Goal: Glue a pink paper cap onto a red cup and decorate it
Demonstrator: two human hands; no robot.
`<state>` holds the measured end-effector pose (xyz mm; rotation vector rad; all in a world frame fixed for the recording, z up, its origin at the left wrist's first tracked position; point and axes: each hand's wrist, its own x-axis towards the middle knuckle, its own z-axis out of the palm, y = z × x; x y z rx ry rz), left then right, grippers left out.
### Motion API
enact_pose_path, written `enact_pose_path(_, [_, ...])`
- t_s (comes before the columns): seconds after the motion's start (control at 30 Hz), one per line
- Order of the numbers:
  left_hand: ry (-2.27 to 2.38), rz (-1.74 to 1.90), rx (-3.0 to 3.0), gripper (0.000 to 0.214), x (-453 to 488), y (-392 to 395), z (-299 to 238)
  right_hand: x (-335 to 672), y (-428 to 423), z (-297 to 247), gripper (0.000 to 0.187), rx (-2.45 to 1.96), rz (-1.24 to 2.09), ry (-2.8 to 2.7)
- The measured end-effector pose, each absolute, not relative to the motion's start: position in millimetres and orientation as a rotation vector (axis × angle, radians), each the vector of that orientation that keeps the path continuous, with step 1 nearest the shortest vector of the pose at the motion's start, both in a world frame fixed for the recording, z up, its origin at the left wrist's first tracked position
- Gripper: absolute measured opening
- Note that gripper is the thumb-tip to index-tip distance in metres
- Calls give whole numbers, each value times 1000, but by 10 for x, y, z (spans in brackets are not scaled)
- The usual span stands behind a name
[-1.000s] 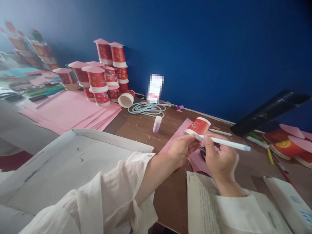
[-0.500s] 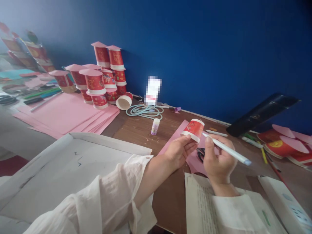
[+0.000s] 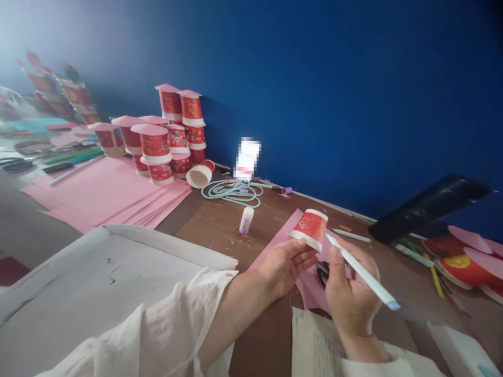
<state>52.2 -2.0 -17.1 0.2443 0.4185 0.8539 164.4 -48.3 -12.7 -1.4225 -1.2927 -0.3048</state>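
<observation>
My left hand (image 3: 285, 263) pinches a small red paper cup (image 3: 312, 229) by its white rim and holds it tilted above a pink paper sheet (image 3: 291, 229) on the wooden table. My right hand (image 3: 349, 290) is closed round a white pen (image 3: 363, 274) with a pale blue end. The pen's tip points at the cup's rim, close to it. Black scissors (image 3: 322, 273) lie on the pink sheet between my hands, partly hidden.
Stacks of red cups with pink paper lids (image 3: 165, 136) stand at the wall on a pile of pink sheets (image 3: 106, 191). A glue stick (image 3: 246, 220), a coiled cable (image 3: 233, 189), a white tray (image 3: 98, 283), a black case (image 3: 428, 207), markers (image 3: 416, 256) and an open book (image 3: 318, 345) surround me.
My hands with the cup and pen have sunk a little in view. The pen has tilted steeper, its blue end dropping, while its tip stays by the cup's rim.
</observation>
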Motion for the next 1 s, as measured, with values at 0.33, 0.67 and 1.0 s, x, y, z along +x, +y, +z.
enact_pose_path(0.33, [472,849,281,16,528,2,-192,1659,-480,-144,25,-1419,-329,-1253])
enact_pose_path(0.67, [491,913,274,17,561,43,-235,1733,-483,-169,29,-1536,-347,-1303])
enact_pose_path(1.0, [434,932,341,20,550,20,-276,1635,-478,-106,31,-1556,-365,-1368])
